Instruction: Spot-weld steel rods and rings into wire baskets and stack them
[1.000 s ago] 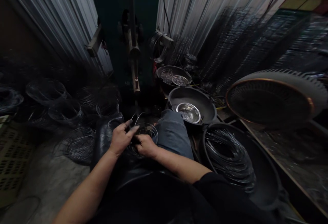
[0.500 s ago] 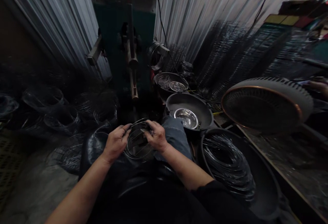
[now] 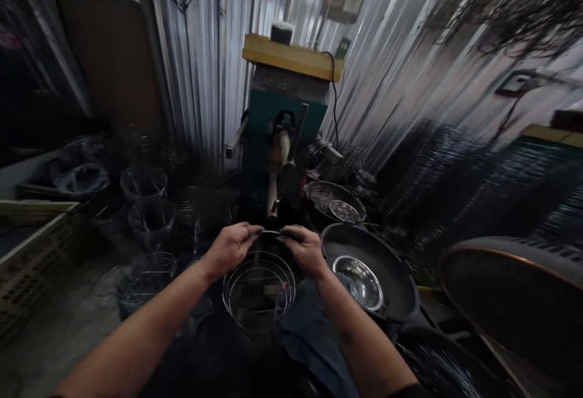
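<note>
My left hand [image 3: 231, 247] and my right hand [image 3: 304, 247] are closed, with thumbs and fingers pinching a thin wire ring between them. Only a short bright arc of this ring shows in the gap between the fingertips. Just below the hands is a round wire frame [image 3: 226, 310] of several thin hoops and cross wires; whether it joins the pinched ring I cannot tell. Right beyond my fingers is the copper-coloured arm [image 3: 272, 194] of a green machine [image 3: 260, 124] with a yellow top. The wire seems apart from the arm's tip.
To the right, a dark pan [image 3: 392, 270] holds a shiny metal bowl [image 3: 374, 291], and a farther pan [image 3: 314, 191] holds small wire parts. A large fan [image 3: 514, 301] stands at far right. Wire baskets [image 3: 150, 216] and a yellowish crate [image 3: 40, 246] are on the left.
My view has tilted up and shifted left. Both hands have moved nearer the machine's arm, and their fingers now pinch the ring's far side from left and right.
</note>
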{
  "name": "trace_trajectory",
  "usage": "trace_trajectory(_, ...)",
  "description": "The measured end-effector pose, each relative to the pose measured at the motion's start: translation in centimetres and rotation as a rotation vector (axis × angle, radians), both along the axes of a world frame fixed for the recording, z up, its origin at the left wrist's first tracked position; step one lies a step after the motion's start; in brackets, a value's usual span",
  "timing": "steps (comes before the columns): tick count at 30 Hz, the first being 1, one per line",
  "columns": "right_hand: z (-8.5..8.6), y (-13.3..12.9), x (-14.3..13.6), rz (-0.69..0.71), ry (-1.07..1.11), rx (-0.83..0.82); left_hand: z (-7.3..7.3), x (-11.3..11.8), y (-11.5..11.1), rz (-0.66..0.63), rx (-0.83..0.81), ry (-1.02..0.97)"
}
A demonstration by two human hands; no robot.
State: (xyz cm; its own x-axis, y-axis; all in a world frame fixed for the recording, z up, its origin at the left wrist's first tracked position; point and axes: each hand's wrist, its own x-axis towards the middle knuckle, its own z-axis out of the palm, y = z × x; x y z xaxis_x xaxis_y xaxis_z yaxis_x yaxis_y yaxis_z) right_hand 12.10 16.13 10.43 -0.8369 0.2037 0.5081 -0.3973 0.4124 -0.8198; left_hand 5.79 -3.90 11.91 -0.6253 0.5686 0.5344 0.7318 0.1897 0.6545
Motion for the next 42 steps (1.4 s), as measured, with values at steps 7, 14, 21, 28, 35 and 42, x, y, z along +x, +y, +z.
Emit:
trace_trajectory(7,0.4,-1.1,-1.5,-0.033,-0.027,-0.194,-0.2,-0.8,-0.4,0.093,-0.004,0.113)
trace_trajectory(14,1.1,-0.7,-2.1,-0.049,-0.169,-0.26,-1.8,-3.4,0.4,0.129,-0.147,0.562)
trace_trajectory(21,-0.5,2.0,-1.6,0.192,-0.593,-0.538,-5.2,-3.9,0.7,0.097,-0.153,0.387)
trace_trajectory(28,-6.3,4.8,0.8,0.377,-0.836,-0.848,-8.5,-2.9,1.0,0.009,-0.127,0.168)
trace_trajectory(35,-6.4,4.7,0.5,0.319,-0.857,-0.884,-7.7,-2.8,1.7,0.017,-0.159,0.211)
trace_trajectory(42,-5.6,4.2,0.9,0.234,-0.832,-0.797,-8.5,-3.2,2.0,0.031,-0.224,0.223)
